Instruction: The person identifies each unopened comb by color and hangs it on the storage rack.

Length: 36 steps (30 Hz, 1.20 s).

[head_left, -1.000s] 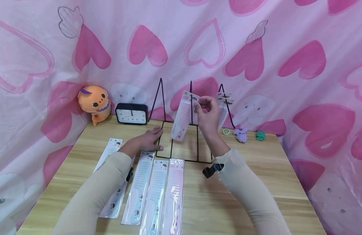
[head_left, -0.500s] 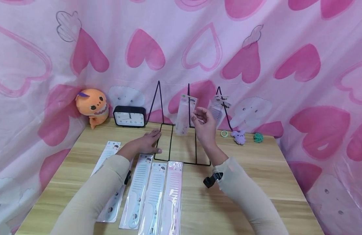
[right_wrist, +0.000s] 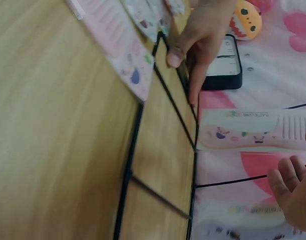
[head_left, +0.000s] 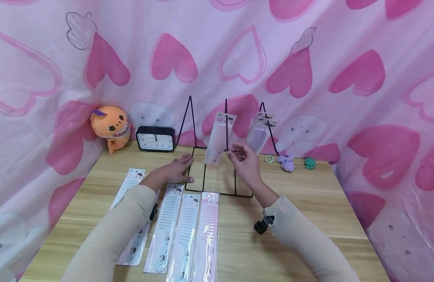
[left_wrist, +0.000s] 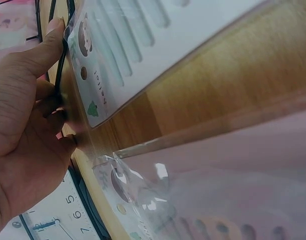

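Observation:
My left hand (head_left: pixel 174 170) rests on the left side of a black wire rack (head_left: pixel 235 180), fingers straight, touching its base wire. A pinkish packaged comb (head_left: pixel 217 137) hangs from the rack's middle prong, slightly tilted. Just right of its lower part is my right hand (head_left: pixel 246 162), fingers loosely bent with nothing visibly gripped; its thumb is close to the prong's wire. Packaged combs, one with a purple comb (head_left: pixel 258 137), hang from the right prong. In the right wrist view the pinkish comb (right_wrist: pixel 253 132) shows its handle end, partly beyond the frame edge.
Several packaged combs lie on the table, including a pink one (head_left: pixel 206 235) and a pale blue one (head_left: pixel 164 235). Behind stand a black clock (head_left: pixel 155 140) and an orange plush toy (head_left: pixel 112 125). A purple toy (head_left: pixel 286 162) and a green ball (head_left: pixel 310 163) sit right.
My right hand has let go of the pinkish comb's package and moved down beside it. The comb hangs on the middle prong, swinging slightly. My left hand has stayed on the rack.

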{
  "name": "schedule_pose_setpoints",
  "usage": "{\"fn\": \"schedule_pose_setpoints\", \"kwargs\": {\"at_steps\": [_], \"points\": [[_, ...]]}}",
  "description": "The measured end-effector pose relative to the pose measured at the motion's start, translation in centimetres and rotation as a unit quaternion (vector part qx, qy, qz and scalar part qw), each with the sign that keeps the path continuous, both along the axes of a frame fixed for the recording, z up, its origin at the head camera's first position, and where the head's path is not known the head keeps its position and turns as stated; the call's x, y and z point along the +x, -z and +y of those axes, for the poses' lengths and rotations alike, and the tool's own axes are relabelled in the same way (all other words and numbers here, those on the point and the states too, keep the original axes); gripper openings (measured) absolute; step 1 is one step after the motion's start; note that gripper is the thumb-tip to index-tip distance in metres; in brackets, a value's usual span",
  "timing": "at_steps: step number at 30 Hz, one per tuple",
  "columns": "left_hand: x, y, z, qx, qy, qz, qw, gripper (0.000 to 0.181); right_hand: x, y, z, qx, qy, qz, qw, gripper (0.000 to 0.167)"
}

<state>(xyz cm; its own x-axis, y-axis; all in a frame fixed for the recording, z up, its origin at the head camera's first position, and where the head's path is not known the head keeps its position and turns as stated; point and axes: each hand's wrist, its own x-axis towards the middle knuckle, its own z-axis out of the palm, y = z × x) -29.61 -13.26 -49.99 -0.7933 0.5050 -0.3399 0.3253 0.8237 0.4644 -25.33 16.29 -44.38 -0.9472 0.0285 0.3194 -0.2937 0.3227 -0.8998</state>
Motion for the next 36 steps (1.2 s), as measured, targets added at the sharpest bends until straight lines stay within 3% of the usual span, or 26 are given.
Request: {"fn": "schedule_pose_setpoints", "kwargs": {"at_steps": [17, 25, 36], "points": [[0.0, -0.2, 0.0, 0.0, 0.001, -0.003, 1.0, 0.097, 3.0, 3.3, 2.0, 0.125, -0.061, -0.054, 0.9888, 0.027], [0.1, -0.3, 0.0, 0.0, 0.001, -0.007, 1.0, 0.096, 4.8, 5.3, 1.9, 0.18, -0.114, -0.057, 0.9754, 0.031], [0.0, -0.1, 0.0, 0.001, 0.004, -0.001, 1.0, 0.096, 6.5, 6.3, 1.0, 0.25, -0.15, -0.058, 0.9549, 0.038]]}}
